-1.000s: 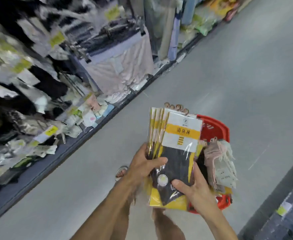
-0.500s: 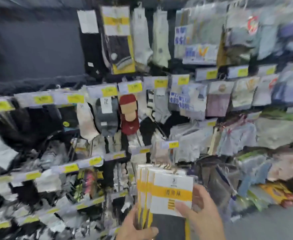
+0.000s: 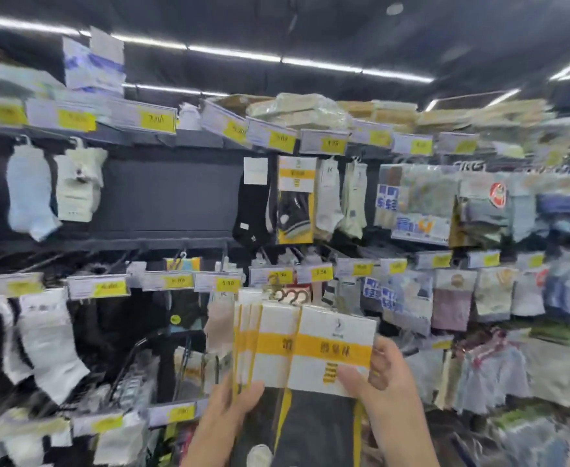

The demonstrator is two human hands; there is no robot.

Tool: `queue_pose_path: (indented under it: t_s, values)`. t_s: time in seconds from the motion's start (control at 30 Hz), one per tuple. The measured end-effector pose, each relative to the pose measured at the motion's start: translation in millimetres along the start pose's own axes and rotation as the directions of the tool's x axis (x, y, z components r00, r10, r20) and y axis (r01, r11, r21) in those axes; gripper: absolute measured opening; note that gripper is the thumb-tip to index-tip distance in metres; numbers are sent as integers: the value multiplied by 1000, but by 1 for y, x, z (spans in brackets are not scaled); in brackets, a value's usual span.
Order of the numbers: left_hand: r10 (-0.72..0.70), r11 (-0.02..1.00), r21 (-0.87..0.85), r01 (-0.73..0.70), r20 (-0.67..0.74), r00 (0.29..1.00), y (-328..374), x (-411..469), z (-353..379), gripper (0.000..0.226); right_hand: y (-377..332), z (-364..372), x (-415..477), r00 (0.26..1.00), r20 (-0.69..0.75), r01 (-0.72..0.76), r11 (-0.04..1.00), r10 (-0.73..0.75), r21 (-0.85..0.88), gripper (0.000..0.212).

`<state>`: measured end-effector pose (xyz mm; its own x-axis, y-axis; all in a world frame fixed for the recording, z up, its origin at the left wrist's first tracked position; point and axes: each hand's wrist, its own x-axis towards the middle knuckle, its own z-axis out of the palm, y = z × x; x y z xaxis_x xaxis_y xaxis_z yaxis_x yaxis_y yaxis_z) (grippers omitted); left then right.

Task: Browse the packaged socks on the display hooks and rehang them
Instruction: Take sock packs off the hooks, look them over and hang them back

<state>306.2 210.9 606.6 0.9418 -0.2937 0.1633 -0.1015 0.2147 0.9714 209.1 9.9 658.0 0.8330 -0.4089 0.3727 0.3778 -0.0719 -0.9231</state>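
Note:
I hold a fanned stack of sock packs (image 3: 313, 348) upright in front of the display, each with a white card, a yellow band and a small hook on top. My left hand (image 3: 224, 416) grips the stack's lower left edge, thumb across the front. My right hand (image 3: 384, 389) pinches the front pack at its right side, thumb on the card. A matching white-and-yellow pack (image 3: 295, 200) hangs on a hook in the upper row, between black socks (image 3: 251, 210) and white socks (image 3: 327, 197).
Rows of hooks with yellow price tags (image 3: 228, 284) carry socks across the wall. A bare dark panel (image 3: 169, 193) sits left of the black socks. Bagged garments (image 3: 418, 203) hang to the right; folded packs (image 3: 297, 109) lie on the top shelf.
My view swung from the aisle floor and red basket up to the sock wall. Both hands raised the stack of packs toward the hooks, and the view keeps tilting upward.

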Motion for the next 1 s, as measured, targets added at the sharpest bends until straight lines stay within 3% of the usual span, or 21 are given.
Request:
queue_pose_path:
  t_s: [0.2,0.4,0.57,0.67,0.77,1.0]
  values:
    - [106,994,-24,-104,83,991,39,13,-8,78,-20,31,17,993,32,117,993,-116,-2,44]
    - [205,978,3,-206,98,974,63,44,11,54,-21,41,54,985,-5,173,985,-172,1,44]
    - [199,980,9,-199,47,979,65,92,38,41,-11,21,107,988,16,153,986,-154,61,48]
    - [182,983,7,-182,-42,982,58,122,49,62,-8,1,148,993,39,99,978,-108,182,51]
    - [183,983,20,-181,-96,978,63,145,52,66,-16,-17,197,996,34,66,963,-77,260,42]
    - [132,988,-62,-138,-90,987,78,170,27,48,-44,-35,323,992,40,118,986,-123,115,23]
